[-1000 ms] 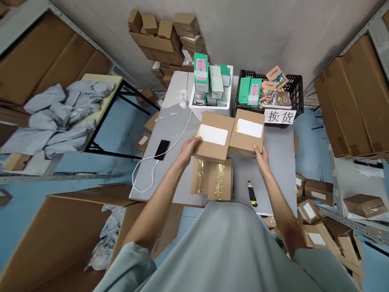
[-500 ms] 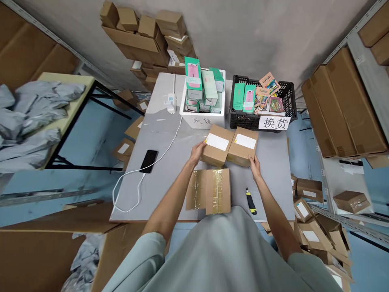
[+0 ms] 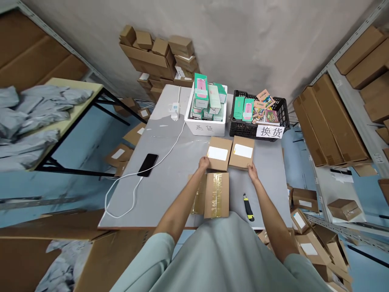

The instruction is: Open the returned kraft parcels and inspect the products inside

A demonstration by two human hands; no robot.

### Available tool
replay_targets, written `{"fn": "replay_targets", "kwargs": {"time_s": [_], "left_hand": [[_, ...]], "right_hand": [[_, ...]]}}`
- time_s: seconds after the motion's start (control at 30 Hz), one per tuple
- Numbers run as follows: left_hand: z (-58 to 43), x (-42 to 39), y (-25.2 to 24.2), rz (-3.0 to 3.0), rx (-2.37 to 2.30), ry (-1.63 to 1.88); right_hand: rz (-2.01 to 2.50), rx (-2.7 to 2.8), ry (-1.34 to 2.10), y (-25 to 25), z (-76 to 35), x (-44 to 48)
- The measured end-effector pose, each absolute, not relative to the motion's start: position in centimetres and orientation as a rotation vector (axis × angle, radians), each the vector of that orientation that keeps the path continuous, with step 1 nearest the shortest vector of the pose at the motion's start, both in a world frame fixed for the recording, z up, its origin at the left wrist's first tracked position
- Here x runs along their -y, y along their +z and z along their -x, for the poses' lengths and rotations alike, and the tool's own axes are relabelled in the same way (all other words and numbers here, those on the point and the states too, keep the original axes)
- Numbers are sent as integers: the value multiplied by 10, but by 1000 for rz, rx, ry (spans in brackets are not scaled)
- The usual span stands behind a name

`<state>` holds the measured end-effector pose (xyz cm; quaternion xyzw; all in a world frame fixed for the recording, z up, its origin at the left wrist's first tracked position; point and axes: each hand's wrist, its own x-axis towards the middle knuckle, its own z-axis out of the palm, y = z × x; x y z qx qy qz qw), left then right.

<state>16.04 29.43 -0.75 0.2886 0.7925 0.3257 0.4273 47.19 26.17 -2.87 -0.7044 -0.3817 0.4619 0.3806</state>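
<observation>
Two small brown cardboard boxes with white labels stand side by side on the grey table. My left hand point(image 3: 204, 162) grips the near left edge of the left labelled box point(image 3: 219, 164). The near right corner of the right labelled box point(image 3: 239, 162) is held in my right hand point(image 3: 252, 172), thumb on its top. Closer to my body lie two taped cardboard boxes; the nearer-to-centre taped box point(image 3: 224, 196) shows clearly, while my left forearm partly covers the other taped box point(image 3: 199, 198). A black and yellow utility knife point(image 3: 248, 207) lies to their right.
Behind the boxes stand a white bin point(image 3: 203, 129) of green boxes and a black crate point(image 3: 240, 130) with green boxes and colourful packs. A phone point(image 3: 148, 164) with a white cable lies left. Shelves point(image 3: 349, 97) and piled cartons flank the right side.
The two labelled boxes have been straightened and now sit squarer to the taped boxes. Both hands keep hold of them. The camera view has shifted slightly.
</observation>
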Motion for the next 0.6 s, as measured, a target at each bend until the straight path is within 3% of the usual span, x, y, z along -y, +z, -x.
{"fn": "replay_targets", "kwargs": {"time_s": [0.13, 0.27, 0.43, 0.6], "left_hand": [[-157, -241, 14, -793, -1938, 965], [-136, -118, 23, -916, -1816, 1273], [-134, 50, 29, -716, -1944, 1435], [-145, 158, 40, -459, -2001, 1626]], "right_hand": [[1813, 1093, 1054, -21, -468, -246], [1625, 1453, 927, -27, -453, -205], [1310, 1781, 1083, -24, -426, -156], [1124, 1959, 1191, 14, -395, -88]]}}
